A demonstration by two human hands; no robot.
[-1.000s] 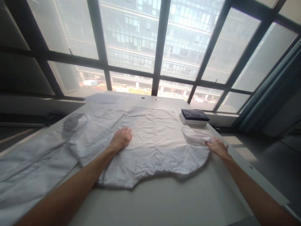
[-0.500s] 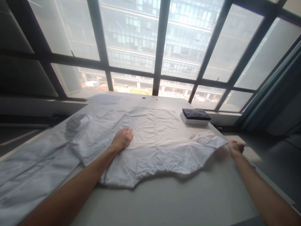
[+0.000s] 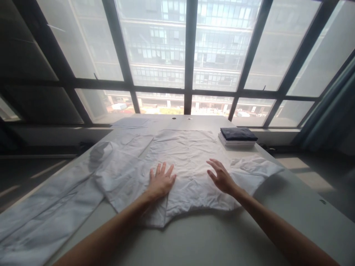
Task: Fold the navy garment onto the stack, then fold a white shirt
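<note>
White shirt [image 3: 191, 162] spread flat across the grey worktop [image 3: 216, 240], hem toward the person, one short sleeve out to the right. Left hand [image 3: 161, 181] palm down on the shirt left of the placket, fingers apart. Right hand [image 3: 221, 176] open, fingers spread, on or just above the cloth; contact unclear. Folded stack of dark and white garments [image 3: 237, 136] at the far right. Pale garments [image 3: 55, 199] left, overlapping the shirt.

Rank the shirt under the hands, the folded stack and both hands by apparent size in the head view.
1. Shirt, by far largest.
2. Left hand and right hand, alike; not ranked apart.
3. Folded stack, slightly smaller here, but farther from the camera, so unsure.
</note>
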